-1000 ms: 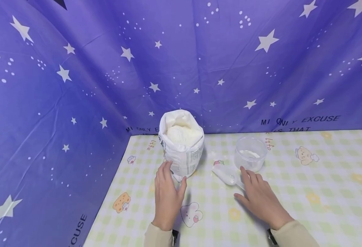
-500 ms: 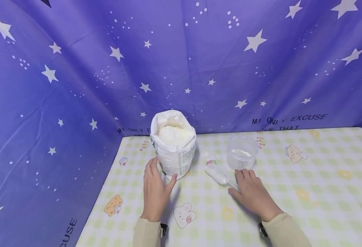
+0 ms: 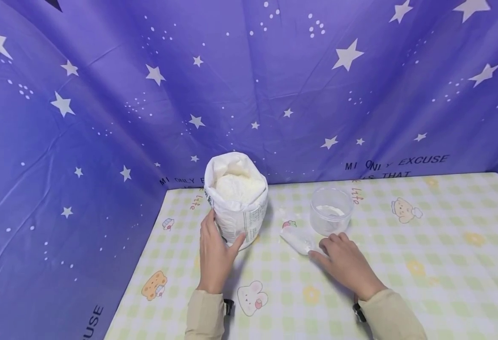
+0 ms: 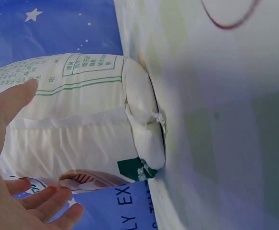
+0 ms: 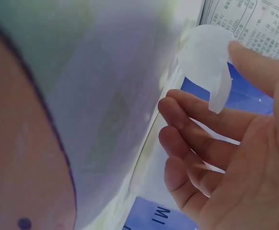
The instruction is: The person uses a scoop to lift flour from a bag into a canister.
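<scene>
A white bag of pale powder stands upright, its top wide open, toward the back of the table. My left hand is at the bag's lower near side, thumb on one side and fingers on the other; in the left wrist view the fingers are fairly straight. A clear plastic scoop lies on the cloth right of the bag. Over its handle is my right hand. Seen from the right wrist, the scoop sits between the parted thumb and loosely bent fingers, not gripped.
A clear round tub with a little white stuff at its bottom stands just beyond my right hand. The table wears a green-checked cloth with cartoon prints. Purple star curtains hang behind and at the left.
My right hand has lowered onto the scoop's handle, its thumb coming closer to the scoop's bowl. The left hand has come nearer the bag. The whole view has shifted somewhat.
</scene>
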A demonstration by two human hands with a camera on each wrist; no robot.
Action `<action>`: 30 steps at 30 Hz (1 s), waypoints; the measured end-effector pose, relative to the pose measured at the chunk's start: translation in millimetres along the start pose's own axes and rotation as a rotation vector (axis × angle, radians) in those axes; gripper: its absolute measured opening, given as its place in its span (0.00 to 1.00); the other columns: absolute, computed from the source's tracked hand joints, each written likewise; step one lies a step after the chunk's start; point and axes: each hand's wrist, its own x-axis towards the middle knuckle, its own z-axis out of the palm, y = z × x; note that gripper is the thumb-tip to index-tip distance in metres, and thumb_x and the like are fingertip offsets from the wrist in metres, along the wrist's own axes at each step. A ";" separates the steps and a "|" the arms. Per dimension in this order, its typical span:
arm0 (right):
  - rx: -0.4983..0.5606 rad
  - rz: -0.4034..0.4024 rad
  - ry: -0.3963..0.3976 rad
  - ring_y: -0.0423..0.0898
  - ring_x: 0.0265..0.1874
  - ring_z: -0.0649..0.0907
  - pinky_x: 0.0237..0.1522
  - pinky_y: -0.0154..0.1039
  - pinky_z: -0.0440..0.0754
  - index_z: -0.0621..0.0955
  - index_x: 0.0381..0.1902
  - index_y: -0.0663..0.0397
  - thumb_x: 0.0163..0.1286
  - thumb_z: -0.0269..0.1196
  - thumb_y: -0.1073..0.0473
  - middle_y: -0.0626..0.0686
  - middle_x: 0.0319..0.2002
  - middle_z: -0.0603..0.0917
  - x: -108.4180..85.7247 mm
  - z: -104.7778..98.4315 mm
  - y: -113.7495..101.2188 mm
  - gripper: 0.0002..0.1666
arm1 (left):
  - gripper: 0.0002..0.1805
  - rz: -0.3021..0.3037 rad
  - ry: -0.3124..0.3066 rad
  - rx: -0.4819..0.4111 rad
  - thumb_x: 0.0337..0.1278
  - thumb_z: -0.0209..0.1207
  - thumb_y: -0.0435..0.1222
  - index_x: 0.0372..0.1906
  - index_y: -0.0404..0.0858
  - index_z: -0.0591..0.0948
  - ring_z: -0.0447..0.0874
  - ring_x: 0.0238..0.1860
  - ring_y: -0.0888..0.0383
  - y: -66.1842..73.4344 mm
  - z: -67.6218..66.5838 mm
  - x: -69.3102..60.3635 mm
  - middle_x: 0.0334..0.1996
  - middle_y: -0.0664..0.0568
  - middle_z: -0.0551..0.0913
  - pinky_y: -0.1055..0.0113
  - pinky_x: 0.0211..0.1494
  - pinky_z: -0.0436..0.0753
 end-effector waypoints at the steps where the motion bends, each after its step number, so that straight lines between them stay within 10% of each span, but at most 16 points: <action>1: 0.003 0.000 0.001 0.48 0.35 0.71 0.35 0.44 0.71 0.81 0.34 0.56 0.68 0.64 0.43 0.46 0.28 0.73 0.9 0.1 -0.2 0.20 | 0.56 -0.014 -0.008 -0.011 0.45 0.75 0.49 0.73 0.31 0.58 0.70 0.65 0.44 -0.2 0.7 0.8 0.64 0.38 0.69 0.50 0.69 0.71; 13: 0.078 0.021 -0.022 0.45 0.28 0.76 0.31 0.46 0.76 0.82 0.28 0.52 0.66 0.66 0.48 0.48 0.25 0.80 9.6 3.6 -2.3 0.15 | 0.58 -0.181 -0.071 -0.161 0.44 0.76 0.48 0.76 0.35 0.53 0.64 0.71 0.45 -4.2 8.6 6.3 0.69 0.38 0.65 0.51 0.74 0.65; 30: 0.213 0.028 0.003 0.39 0.24 0.71 0.29 0.37 0.72 0.80 0.29 0.47 0.68 0.66 0.56 0.43 0.24 0.76 8.1 1.7 -6.0 0.07 | 0.59 -0.198 -0.023 -0.204 0.38 0.79 0.42 0.74 0.35 0.56 0.66 0.67 0.45 -6.5 17.2 11.7 0.65 0.39 0.65 0.52 0.72 0.69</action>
